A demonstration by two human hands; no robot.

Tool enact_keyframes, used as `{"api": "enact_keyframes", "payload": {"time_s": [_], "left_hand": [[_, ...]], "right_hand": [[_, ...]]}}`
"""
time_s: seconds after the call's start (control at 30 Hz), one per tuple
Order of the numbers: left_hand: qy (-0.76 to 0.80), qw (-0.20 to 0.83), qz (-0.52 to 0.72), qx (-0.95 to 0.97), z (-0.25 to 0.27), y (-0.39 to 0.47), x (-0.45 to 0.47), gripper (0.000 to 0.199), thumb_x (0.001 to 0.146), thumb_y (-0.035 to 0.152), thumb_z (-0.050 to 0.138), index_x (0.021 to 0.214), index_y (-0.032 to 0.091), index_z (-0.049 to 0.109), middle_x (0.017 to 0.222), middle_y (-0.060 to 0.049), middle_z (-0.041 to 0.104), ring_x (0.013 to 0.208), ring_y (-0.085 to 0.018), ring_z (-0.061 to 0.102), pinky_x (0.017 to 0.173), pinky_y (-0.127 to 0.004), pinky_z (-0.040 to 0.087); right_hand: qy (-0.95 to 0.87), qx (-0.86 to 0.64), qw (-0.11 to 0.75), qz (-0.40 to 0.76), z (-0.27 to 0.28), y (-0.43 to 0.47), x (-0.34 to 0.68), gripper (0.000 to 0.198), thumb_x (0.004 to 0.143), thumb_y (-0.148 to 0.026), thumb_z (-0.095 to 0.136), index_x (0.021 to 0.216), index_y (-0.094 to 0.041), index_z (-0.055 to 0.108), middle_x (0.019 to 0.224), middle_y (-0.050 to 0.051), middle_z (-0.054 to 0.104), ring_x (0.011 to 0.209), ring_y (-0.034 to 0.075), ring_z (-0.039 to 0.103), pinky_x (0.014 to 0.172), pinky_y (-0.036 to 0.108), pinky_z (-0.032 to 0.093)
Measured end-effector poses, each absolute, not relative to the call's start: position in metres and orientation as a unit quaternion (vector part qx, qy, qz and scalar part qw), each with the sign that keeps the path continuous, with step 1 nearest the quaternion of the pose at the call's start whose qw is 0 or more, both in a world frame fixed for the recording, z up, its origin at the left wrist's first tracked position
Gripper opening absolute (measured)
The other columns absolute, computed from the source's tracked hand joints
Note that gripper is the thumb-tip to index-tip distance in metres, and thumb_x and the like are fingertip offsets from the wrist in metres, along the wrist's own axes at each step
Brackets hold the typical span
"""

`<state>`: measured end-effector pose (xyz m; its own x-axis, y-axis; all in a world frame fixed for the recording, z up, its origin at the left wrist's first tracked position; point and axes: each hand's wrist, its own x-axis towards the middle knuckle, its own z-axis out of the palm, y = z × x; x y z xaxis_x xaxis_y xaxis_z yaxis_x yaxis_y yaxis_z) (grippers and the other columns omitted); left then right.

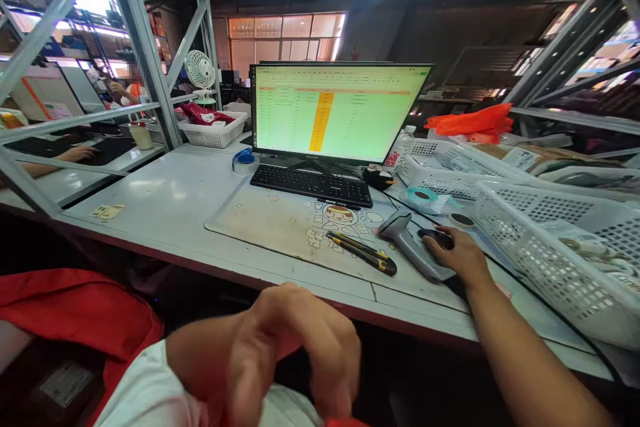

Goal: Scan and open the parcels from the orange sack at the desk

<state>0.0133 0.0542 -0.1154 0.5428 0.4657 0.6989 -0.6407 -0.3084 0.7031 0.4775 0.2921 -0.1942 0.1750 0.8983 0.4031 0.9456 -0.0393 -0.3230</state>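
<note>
My right hand (463, 255) rests on a black computer mouse (436, 238) at the right of the desk, its fingers over the top. Just left of the mouse lies a grey barcode scanner (413, 247). A black and yellow utility knife (363, 253) lies on the desk mat (265, 227). Below the desk's front edge, close to the camera, my left hand (305, 347) hangs in the air. Its fingers are loosely bent, with a gap between thumb and fingers, and nothing shows in it. A monitor (340, 110) displays a spreadsheet behind the black keyboard (311, 185).
White plastic baskets (545, 247) line the right side, one carrying orange bags (470, 121). Another basket (214, 132) sits at the back left near a small fan (200, 73). Tape rolls (423, 199) lie beside the scanner. At far left, another person's hand (77, 153) rests on a neighbouring desk.
</note>
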Motion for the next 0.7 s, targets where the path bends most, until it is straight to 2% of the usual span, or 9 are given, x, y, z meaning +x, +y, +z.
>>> {"api": "enact_keyframes", "payload": {"time_s": [0.07,0.13,0.2,0.23,0.3,0.37,0.43,0.57,0.7], "left_hand": [[-0.033,0.608,0.413,0.678,-0.141,0.072,0.015,0.059,0.086,0.078,0.065,0.086,0.020,0.064,0.066,-0.002,0.060,0.055,-0.012,0.058,0.058,-0.022,0.050],[0.163,0.575,0.296,0.745,-0.183,0.084,0.003,0.056,0.093,0.072,0.059,0.096,0.017,0.070,0.081,-0.008,0.070,0.072,-0.018,0.067,0.071,-0.027,0.055],[0.378,0.436,0.215,0.788,-0.238,0.086,-0.019,0.051,0.098,0.063,0.055,0.119,0.019,0.072,0.113,-0.013,0.074,0.104,-0.027,0.071,0.097,-0.040,0.055],[0.451,0.360,0.148,0.803,-0.267,0.084,-0.030,0.053,0.100,0.055,0.053,0.140,0.023,0.064,0.132,-0.015,0.070,0.123,-0.032,0.065,0.111,-0.050,0.047],[0.556,0.280,0.008,0.783,-0.323,0.076,-0.048,0.064,0.098,0.047,0.056,0.156,0.020,0.050,0.145,-0.019,0.062,0.136,-0.040,0.057,0.118,-0.063,0.037],[0.580,0.232,-0.055,0.779,-0.366,0.067,-0.057,0.064,0.099,0.045,0.054,0.157,0.019,0.050,0.153,-0.019,0.057,0.145,-0.043,0.048,0.124,-0.067,0.026],[0.599,0.208,-0.064,0.771,-0.391,0.062,-0.057,0.059,0.103,0.047,0.045,0.151,0.016,0.058,0.153,-0.019,0.057,0.148,-0.044,0.044,0.125,-0.068,0.022],[0.631,0.186,-0.031,0.753,-0.396,0.061,-0.049,0.057,0.107,0.042,0.031,0.136,0.012,0.070,0.143,-0.019,0.065,0.144,-0.041,0.050,0.124,-0.064,0.028],[0.635,0.187,-0.026,0.749,-0.388,0.062,-0.047,0.051,0.106,0.033,0.034,0.136,0.011,0.070,0.143,-0.019,0.065,0.141,-0.039,0.054,0.123,-0.061,0.030]], "right_hand": [[-0.643,-0.718,0.264,-0.043,-0.194,0.291,0.477,0.050,0.092,-0.041,0.061,0.131,-0.010,0.063,0.135,0.025,0.063,0.129,0.033,0.054,0.112,0.040,0.038],[-0.643,-0.716,0.267,-0.040,-0.194,0.290,0.476,0.053,0.097,-0.041,0.060,0.138,-0.007,0.061,0.137,0.026,0.062,0.129,0.032,0.053,0.111,0.038,0.037],[-0.644,-0.714,0.272,-0.036,-0.193,0.288,0.475,0.055,0.101,-0.043,0.057,0.142,-0.006,0.060,0.139,0.026,0.061,0.129,0.031,0.053,0.110,0.038,0.036],[-0.645,-0.712,0.275,-0.035,-0.192,0.287,0.474,0.056,0.103,-0.045,0.055,0.143,-0.006,0.059,0.139,0.026,0.060,0.130,0.031,0.053,0.110,0.038,0.036],[-0.650,-0.706,0.280,-0.033,-0.190,0.284,0.472,0.058,0.105,-0.048,0.051,0.143,-0.005,0.058,0.140,0.026,0.060,0.130,0.029,0.053,0.109,0.037,0.036],[-0.655,-0.700,0.283,-0.032,-0.188,0.281,0.470,0.059,0.106,-0.049,0.050,0.143,-0.003,0.058,0.139,0.026,0.061,0.130,0.029,0.053,0.108,0.035,0.036],[-0.656,-0.698,0.284,-0.033,-0.186,0.278,0.468,0.060,0.106,-0.049,0.049,0.143,-0.002,0.058,0.138,0.026,0.061,0.129,0.028,0.054,0.107,0.035,0.036],[-0.655,-0.699,0.286,-0.039,-0.183,0.275,0.465,0.066,0.106,-0.054,0.046,0.142,0.000,0.058,0.136,0.028,0.061,0.128,0.030,0.055,0.105,0.038,0.037],[-0.655,-0.697,0.289,-0.038,-0.185,0.276,0.467,0.066,0.105,-0.056,0.046,0.139,-0.001,0.059,0.135,0.028,0.061,0.127,0.030,0.055,0.105,0.039,0.037]]}}
